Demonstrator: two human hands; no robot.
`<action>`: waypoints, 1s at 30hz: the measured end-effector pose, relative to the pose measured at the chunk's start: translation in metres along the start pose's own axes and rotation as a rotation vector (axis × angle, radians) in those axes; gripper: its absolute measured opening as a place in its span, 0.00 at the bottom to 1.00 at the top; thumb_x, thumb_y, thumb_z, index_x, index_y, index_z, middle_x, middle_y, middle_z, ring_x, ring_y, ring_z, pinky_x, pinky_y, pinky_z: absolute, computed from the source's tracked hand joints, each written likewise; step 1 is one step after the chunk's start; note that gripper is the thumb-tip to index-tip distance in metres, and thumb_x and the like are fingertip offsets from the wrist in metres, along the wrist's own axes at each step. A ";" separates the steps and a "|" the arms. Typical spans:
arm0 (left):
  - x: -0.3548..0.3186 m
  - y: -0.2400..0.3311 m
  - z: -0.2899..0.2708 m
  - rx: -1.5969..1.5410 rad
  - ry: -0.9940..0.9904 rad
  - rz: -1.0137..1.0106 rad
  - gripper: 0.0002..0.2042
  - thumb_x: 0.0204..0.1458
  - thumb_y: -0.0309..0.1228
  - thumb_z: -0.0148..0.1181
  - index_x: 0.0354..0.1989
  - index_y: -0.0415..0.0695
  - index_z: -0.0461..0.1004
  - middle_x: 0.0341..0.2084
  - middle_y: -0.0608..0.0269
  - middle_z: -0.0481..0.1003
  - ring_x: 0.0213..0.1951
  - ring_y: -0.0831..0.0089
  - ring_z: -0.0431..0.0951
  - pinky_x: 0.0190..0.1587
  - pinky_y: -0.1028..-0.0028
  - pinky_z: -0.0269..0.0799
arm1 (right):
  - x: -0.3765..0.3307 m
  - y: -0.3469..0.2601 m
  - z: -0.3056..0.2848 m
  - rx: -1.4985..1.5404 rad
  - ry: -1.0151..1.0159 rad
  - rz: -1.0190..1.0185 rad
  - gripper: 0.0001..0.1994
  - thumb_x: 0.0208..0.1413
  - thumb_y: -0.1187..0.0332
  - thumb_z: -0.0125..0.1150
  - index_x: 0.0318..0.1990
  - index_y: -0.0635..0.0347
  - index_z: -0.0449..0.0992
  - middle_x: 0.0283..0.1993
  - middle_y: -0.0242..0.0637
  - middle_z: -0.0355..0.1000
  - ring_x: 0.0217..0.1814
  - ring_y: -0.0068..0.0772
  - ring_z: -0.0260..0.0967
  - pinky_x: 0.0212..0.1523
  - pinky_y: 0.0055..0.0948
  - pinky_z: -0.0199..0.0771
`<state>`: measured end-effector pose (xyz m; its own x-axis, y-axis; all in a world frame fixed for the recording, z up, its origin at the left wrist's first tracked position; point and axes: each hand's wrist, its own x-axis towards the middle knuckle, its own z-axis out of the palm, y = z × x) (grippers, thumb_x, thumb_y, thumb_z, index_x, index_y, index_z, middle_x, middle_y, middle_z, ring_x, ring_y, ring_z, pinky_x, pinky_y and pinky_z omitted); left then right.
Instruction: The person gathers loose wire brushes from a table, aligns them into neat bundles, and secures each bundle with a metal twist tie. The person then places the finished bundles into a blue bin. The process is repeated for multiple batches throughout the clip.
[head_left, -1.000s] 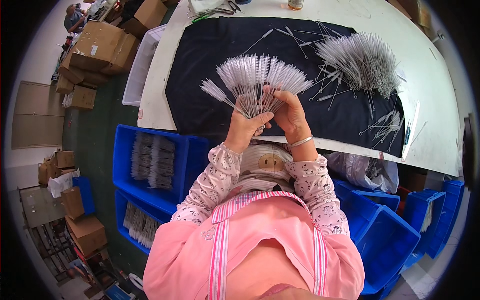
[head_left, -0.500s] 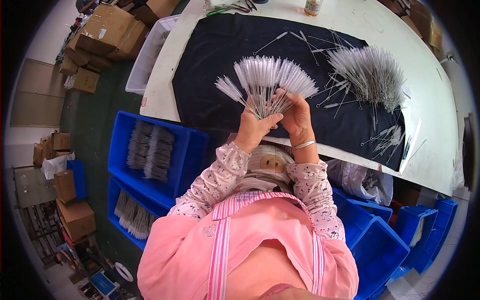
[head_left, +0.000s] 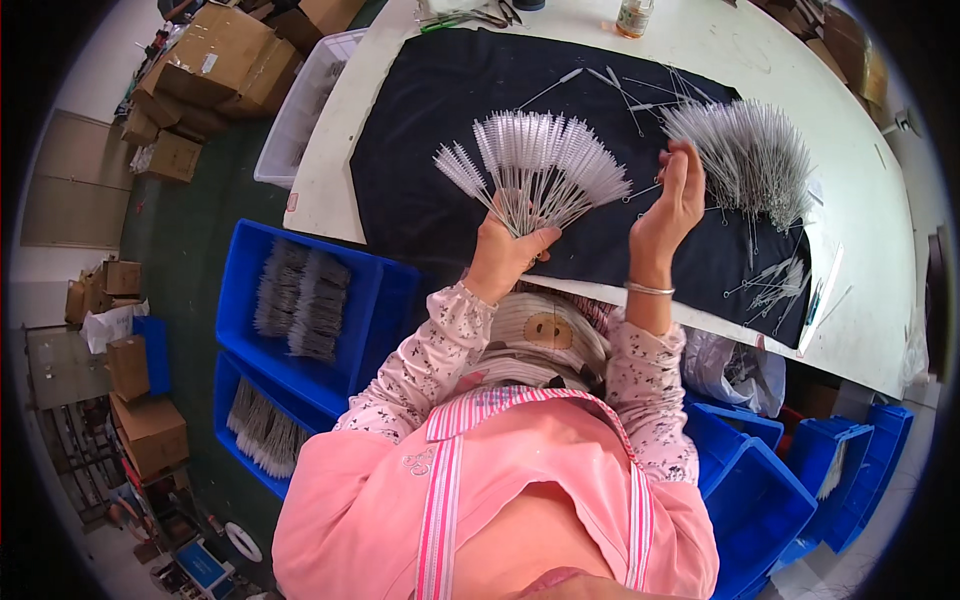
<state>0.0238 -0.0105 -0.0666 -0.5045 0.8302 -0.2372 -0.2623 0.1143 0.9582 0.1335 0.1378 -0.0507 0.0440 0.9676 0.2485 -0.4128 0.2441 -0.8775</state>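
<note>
My left hand is wrapped round the wire stems of a bunch of small tube brushes. Their white bristle heads fan upward, and a few at the left stand apart from the rest. To the right of the bunch is my right hand, raised with its fingers stretched upward and no brush seen in it. Its fingertips are beside the left edge of a big heap of similar brushes, whose looped wire ends point toward me. Several loose brushes lie on the dark cloth beyond my hands.
The cloth covers part of a white table. A blue bin with bundled brushes stands at the left, another below it. More blue bins and a plastic bag are at the right. A small jar stands at the far edge.
My right hand has left the bunch and moved right to the heap of brushes. My left hand still holds the bunch in nearly the same place.
</note>
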 end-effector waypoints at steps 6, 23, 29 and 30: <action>-0.001 -0.003 0.001 0.085 -0.007 0.051 0.20 0.43 0.24 0.67 0.44 0.40 0.65 0.25 0.67 0.74 0.21 0.81 0.72 0.22 0.81 0.71 | 0.026 -0.050 0.056 -0.733 -0.766 -0.639 0.12 0.51 0.72 0.59 0.44 0.56 0.78 0.46 0.35 0.74 0.48 0.37 0.68 0.50 0.32 0.65; -0.002 -0.003 0.003 0.383 0.004 0.171 0.20 0.43 0.25 0.68 0.43 0.40 0.65 0.27 0.65 0.75 0.23 0.83 0.73 0.25 0.81 0.72 | 0.059 -0.045 0.053 -0.509 -0.971 0.072 0.06 0.54 0.72 0.59 0.36 0.67 0.77 0.34 0.28 0.73 0.36 0.16 0.66 0.41 0.19 0.68; 0.002 -0.011 0.001 0.199 -0.010 0.117 0.19 0.43 0.24 0.68 0.41 0.41 0.64 0.25 0.66 0.73 0.24 0.82 0.72 0.24 0.82 0.70 | 0.141 -0.099 0.019 -0.207 -0.506 0.201 0.11 0.56 0.63 0.58 0.41 0.60 0.76 0.37 0.35 0.76 0.40 0.24 0.73 0.42 0.24 0.72; 0.002 -0.011 0.001 0.173 -0.022 0.131 0.19 0.43 0.24 0.68 0.41 0.41 0.64 0.25 0.66 0.73 0.24 0.82 0.73 0.23 0.82 0.69 | 0.156 -0.108 0.001 -0.173 -0.452 0.193 0.12 0.56 0.63 0.59 0.42 0.60 0.76 0.38 0.35 0.76 0.40 0.25 0.73 0.42 0.25 0.73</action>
<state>0.0263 -0.0099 -0.0779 -0.5063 0.8557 -0.1075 -0.0502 0.0952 0.9942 0.1836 0.2620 0.0831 -0.4307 0.8814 0.1941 -0.2162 0.1081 -0.9703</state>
